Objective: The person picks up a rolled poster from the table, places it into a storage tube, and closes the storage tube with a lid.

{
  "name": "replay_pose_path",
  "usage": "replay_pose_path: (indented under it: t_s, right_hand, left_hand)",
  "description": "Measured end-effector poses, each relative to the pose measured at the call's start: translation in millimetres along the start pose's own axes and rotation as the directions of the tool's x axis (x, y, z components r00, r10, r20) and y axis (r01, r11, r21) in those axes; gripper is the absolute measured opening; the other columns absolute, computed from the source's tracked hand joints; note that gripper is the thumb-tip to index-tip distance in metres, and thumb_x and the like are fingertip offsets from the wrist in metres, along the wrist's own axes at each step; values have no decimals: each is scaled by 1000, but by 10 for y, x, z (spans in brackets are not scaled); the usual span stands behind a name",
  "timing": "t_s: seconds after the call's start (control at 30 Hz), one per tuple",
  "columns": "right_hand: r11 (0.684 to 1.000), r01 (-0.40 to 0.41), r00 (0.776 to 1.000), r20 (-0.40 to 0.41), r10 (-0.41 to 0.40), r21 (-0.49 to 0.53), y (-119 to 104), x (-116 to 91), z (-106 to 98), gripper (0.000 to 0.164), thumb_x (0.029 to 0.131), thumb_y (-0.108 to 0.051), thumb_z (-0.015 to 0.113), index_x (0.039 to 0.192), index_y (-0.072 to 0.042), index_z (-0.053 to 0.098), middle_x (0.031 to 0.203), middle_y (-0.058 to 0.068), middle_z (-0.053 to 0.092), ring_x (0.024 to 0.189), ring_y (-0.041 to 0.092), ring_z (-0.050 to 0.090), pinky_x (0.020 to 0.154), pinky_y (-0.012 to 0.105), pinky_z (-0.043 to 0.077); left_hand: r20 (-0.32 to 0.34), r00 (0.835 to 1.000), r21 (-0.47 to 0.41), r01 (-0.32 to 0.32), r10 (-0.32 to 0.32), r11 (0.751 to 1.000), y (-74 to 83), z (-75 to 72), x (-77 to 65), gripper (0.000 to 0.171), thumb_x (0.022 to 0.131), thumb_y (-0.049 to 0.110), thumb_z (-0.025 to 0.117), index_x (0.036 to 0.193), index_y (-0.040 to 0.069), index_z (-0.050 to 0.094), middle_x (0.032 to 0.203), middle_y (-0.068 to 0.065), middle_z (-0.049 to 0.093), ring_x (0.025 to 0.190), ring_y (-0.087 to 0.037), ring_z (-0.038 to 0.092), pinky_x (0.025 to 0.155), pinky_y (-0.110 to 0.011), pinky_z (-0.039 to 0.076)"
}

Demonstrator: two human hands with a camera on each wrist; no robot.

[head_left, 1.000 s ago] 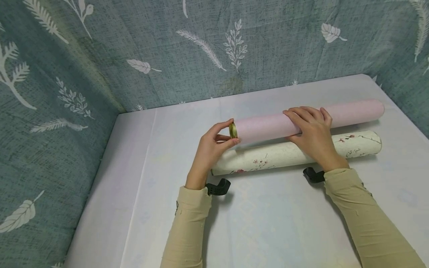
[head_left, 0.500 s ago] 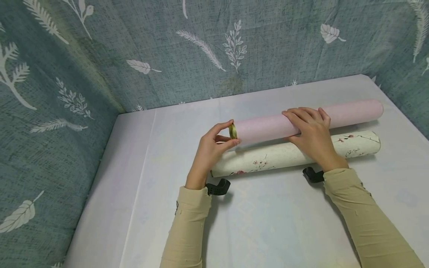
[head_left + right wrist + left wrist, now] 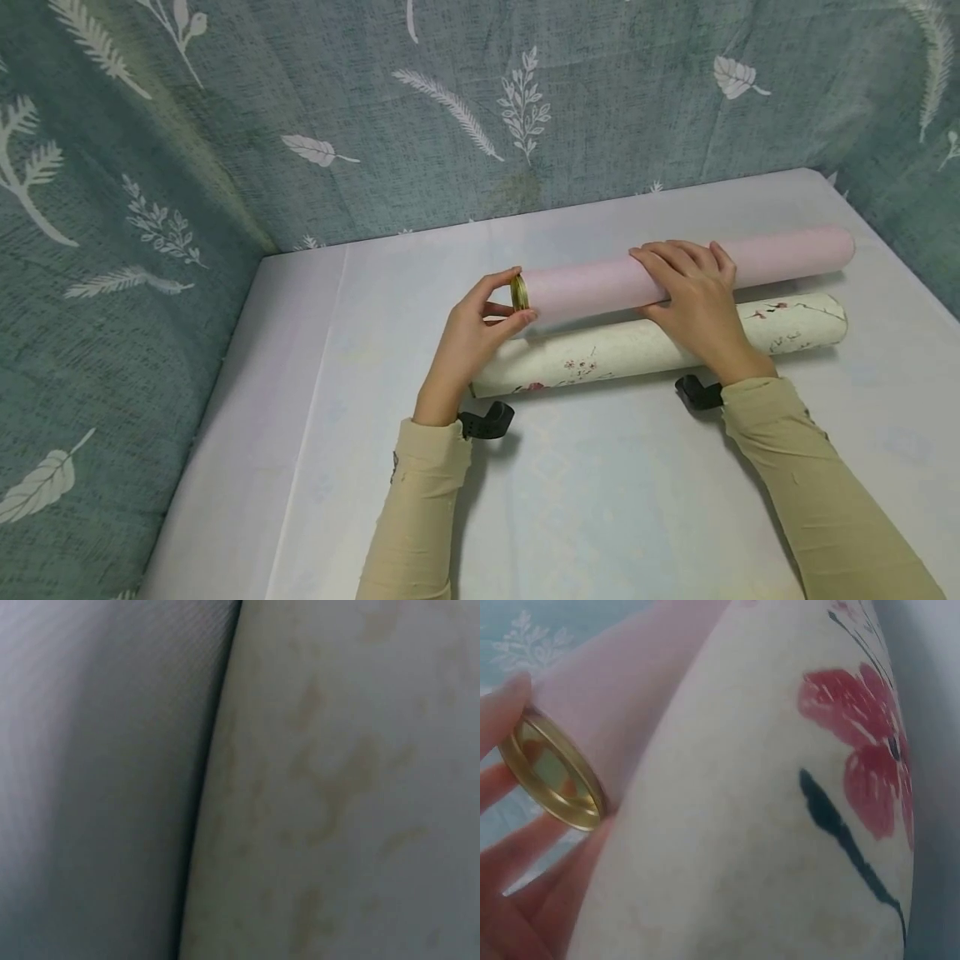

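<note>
A long pink tube with a gold metal end lies across the back of the white table. My left hand holds its left end, thumb below and fingers above the gold rim. In the left wrist view, the gold end is a shiny recessed cap with the fingertips at its edge. Around the tube's middle, my right hand grips from above, thumb on the near side. Just in front lies a cream tube printed with red blossoms, partly behind both hands. Its surface fills much of the dark right wrist view.
The white cloth-covered table stretches out in front and to the left. Green leaf-patterned fabric hangs behind it and along the sides. Black wrist-worn devices jut from beneath both wrists, close to the cream tube's near side.
</note>
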State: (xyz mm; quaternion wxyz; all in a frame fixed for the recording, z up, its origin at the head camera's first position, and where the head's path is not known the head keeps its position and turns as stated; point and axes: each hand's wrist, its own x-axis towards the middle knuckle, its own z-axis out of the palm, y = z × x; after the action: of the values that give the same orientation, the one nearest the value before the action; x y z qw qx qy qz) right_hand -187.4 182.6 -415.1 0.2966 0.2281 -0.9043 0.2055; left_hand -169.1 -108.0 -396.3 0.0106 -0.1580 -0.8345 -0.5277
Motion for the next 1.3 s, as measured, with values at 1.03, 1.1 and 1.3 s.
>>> replay_pose_path:
  t_s: [1.03, 1.1, 1.3]
  right_hand:
    - [997, -75, 997, -8, 75, 33, -10, 7, -5, 55, 68, -18, 78, 119, -16, 55, 126, 9, 46, 119, 28, 35, 100, 50, 11]
    - [996, -89, 996, -6, 89, 31, -10, 7, -7, 52, 70, -19, 76, 118, -15, 56, 125, 9, 46, 119, 28, 36, 100, 49, 11]
    - [994, -101, 995, 9, 100, 42, -23, 5, -6, 43, 76, -19, 72, 116, -14, 58, 124, 9, 47, 117, 29, 38, 98, 48, 14]
  left_hand:
    - [-61, 996, 2, 70, -70, 998, -122, -315, -47, 33, 75, 49, 64, 81, 17, 60, 132, 17, 39, 97, -14, 57, 76, -29, 49]
    - [-57, 995, -9, 77, -77, 997, -146, -351, -47, 33, 76, 48, 64, 81, 15, 60, 132, 16, 39, 98, -15, 57, 77, -30, 49]
    - [-62, 986, -41, 149, -152, 988, -225, -501, -80, 29, 77, 38, 67, 83, 11, 58, 134, 13, 39, 104, -14, 54, 83, -34, 46]
